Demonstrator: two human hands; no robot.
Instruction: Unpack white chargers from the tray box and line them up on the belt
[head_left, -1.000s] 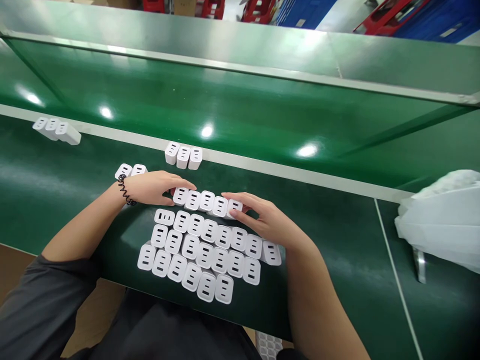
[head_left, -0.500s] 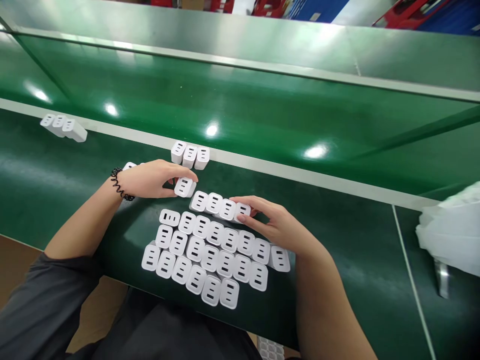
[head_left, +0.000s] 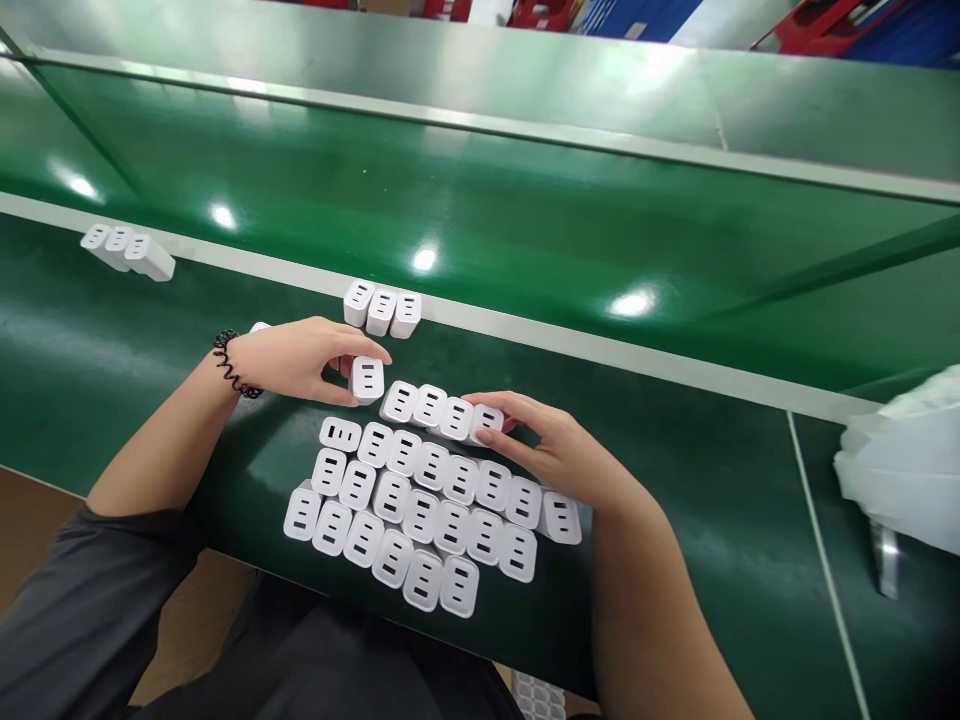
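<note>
My left hand [head_left: 307, 360] has its thumb and fingers closed round a white USB charger [head_left: 367, 380], just left of a short row of chargers. At the right end of that row, my right hand [head_left: 532, 435] pinches another white USB charger [head_left: 487, 422] between thumb and fingers. Between the two hands stand more chargers of the row [head_left: 430, 405], side by side with their ports facing up. Nearer my body lies a block of several rows of the same chargers [head_left: 420, 515]. One of them [head_left: 340, 434] is turned sideways. Part of a white thing [head_left: 259, 327] shows behind my left wrist.
Three chargers [head_left: 382, 312] stand against the pale strip [head_left: 525, 335] at the back of the green table [head_left: 690, 480]. Three more [head_left: 127, 252] are at far left. A white plastic bag [head_left: 907, 460] hangs over a metal piece at right. Below the edge shows a tray [head_left: 538, 695].
The charger in my left hand has turned more upright and squarer to the row, and the hand has shifted slightly. My right hand stays at the row's right end.
</note>
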